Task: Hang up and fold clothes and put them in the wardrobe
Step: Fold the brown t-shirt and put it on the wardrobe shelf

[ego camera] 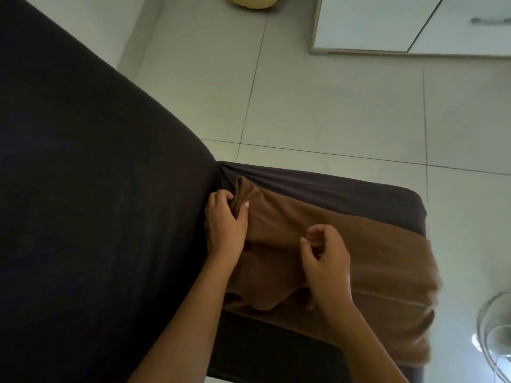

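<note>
Brown garment (345,244) on dark stool (359,189) — left fingers (221,197) tight on fold, right fingers (318,230) loose, empty

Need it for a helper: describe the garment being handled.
From the large dark-covered furniture at left, a padded section juts right over pale floor tiles. Across it lies the brown garment, the left hand pinching its upper fold. It's the only brown cloth on dark upholstery.
</note>
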`<state>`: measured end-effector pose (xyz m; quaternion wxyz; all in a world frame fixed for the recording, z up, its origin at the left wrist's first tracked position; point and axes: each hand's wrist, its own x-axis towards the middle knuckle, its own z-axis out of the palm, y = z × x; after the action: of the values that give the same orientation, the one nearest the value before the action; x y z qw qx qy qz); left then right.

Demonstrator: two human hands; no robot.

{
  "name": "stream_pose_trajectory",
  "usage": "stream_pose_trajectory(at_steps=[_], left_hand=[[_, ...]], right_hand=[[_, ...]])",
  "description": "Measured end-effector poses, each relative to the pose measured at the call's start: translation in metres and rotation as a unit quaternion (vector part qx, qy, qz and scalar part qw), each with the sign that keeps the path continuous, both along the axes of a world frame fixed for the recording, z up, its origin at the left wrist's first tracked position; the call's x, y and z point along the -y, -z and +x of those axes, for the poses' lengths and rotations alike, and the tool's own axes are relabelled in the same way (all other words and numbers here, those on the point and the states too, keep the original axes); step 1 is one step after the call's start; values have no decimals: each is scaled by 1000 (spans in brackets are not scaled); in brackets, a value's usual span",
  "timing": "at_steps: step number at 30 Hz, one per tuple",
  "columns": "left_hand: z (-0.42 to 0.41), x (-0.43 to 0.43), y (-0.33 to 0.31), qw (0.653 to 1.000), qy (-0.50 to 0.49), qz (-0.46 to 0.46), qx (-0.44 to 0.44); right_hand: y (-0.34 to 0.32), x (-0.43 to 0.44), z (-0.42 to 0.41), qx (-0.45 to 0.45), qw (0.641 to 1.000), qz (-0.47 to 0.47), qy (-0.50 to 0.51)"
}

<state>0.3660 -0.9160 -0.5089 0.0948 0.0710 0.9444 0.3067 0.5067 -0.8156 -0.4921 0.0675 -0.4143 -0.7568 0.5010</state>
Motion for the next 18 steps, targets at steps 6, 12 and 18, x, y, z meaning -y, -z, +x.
stream_pose_trajectory(at_steps=[6, 12, 18], left_hand=[[10, 11, 2, 999, 37, 7, -38], [12, 12, 10, 999, 16, -9, 49], [16, 17, -5, 986, -54, 126, 96]], right_hand=[[-3, 43, 18, 49, 997, -1, 57], [-1, 68, 35, 113, 914, -217, 323], [1, 46, 21, 63, 868, -361, 335]])
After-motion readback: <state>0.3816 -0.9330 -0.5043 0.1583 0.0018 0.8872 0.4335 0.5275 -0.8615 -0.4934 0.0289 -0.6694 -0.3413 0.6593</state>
